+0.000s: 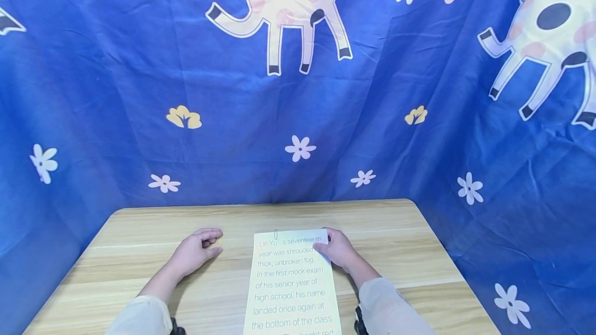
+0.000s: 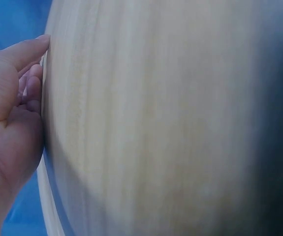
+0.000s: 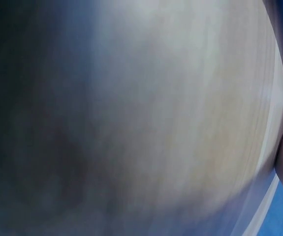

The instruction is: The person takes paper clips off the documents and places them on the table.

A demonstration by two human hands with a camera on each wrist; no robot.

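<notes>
A long printed sheet of paper (image 1: 291, 283) lies on the table, its lower end cut off by the frame. A metal paper clip (image 1: 276, 234) sits on its top edge, left of the middle. At the sheet's upper right corner my right hand (image 1: 342, 249) pinches it, thumb on top and the other fingers partly hidden under it. My left hand (image 1: 193, 252) rests on the table left of the sheet, fingers bent towards the thumb. Between them shows a small pale-yellow thing (image 1: 219, 242), too covered to tell its kind. The left wrist view shows the curled fingers (image 2: 33, 91) against the tabletop.
The light wood table (image 1: 391, 221) has rounded far corners. Blue curtains (image 1: 223, 159) printed with cows and flowers hang behind it and along both sides. Black wrist straps show below both sleeves. The right wrist view is mostly blurred tabletop (image 3: 215, 98).
</notes>
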